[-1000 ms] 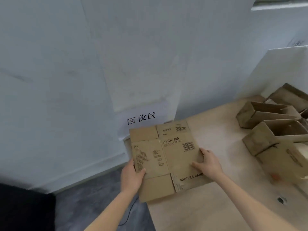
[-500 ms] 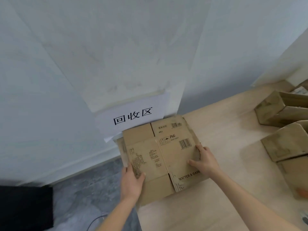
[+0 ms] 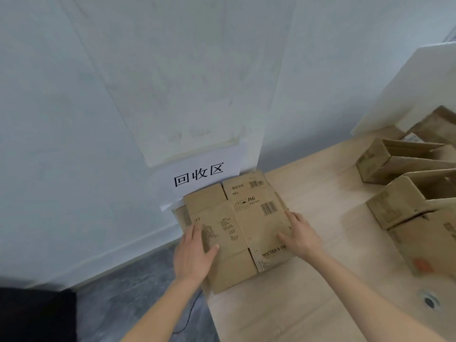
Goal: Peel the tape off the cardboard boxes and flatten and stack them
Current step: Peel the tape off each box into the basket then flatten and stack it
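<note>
the flattened cardboard box (image 3: 237,228) lies on the light wooden table (image 3: 320,280), at the table's left far corner, its far edge touching the white paper sign (image 3: 199,174) printed with three black characters. the box face carries a barcode, a "p&g" mark and small printed text. an edge of further flat cardboard (image 3: 181,217) shows beneath the box on its left side.

left hand (image 3: 195,255): placed on the left near part of the flattened box, thumb on the top face, fingers extended along the left edge. whether the fingers wrap under the edge cannot be told.

right hand (image 3: 299,234): laid flat on the right side of the flattened box, fingers straight and spread, pressing on the top face. the two hands are apart, one at each side of the box.

to the right of the flattened box, well apart from it, several unflattened cardboard boxes (image 3: 407,193) stand on the same table, open. left of the box, below the table edge, the grey floor (image 3: 128,292) shows with a thin black cable (image 3: 190,314) on it.
</note>
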Demonstrator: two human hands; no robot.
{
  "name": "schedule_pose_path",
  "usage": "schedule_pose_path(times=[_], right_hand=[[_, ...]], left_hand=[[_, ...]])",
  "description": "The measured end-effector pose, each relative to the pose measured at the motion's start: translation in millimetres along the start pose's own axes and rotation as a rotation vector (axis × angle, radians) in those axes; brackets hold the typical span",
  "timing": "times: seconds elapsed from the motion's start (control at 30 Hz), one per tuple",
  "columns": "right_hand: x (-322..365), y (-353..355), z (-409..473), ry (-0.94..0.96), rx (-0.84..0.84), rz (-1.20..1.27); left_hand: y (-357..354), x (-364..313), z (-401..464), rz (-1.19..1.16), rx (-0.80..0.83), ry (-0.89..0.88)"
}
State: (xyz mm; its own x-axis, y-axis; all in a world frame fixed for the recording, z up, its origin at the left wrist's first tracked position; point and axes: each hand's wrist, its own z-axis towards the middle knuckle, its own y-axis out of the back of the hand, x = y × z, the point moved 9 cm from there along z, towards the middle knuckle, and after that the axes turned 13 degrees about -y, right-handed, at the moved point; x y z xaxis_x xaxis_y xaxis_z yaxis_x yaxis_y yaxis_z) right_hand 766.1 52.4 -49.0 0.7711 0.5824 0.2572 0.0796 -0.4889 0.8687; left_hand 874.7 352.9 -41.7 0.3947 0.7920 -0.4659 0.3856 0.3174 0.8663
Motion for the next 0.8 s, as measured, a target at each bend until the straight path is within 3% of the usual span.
schedule_pose_path(times=[0.23, 0.43, 0.8], right_hand=[[10, 80, -123, 0.068, -0.204, -0.032], [-24, 144, -273, 0.034, -0.394, 0.008], [-193, 267, -495, -0.19, -0.643, 0.006]], left_hand=[[74, -68, -56, 0.012, -0.105, -0.258], [125, -145, -153, 0.043, -0.17, -0.507], [159, -354, -305, 0.003, -0.186, -0.862]])
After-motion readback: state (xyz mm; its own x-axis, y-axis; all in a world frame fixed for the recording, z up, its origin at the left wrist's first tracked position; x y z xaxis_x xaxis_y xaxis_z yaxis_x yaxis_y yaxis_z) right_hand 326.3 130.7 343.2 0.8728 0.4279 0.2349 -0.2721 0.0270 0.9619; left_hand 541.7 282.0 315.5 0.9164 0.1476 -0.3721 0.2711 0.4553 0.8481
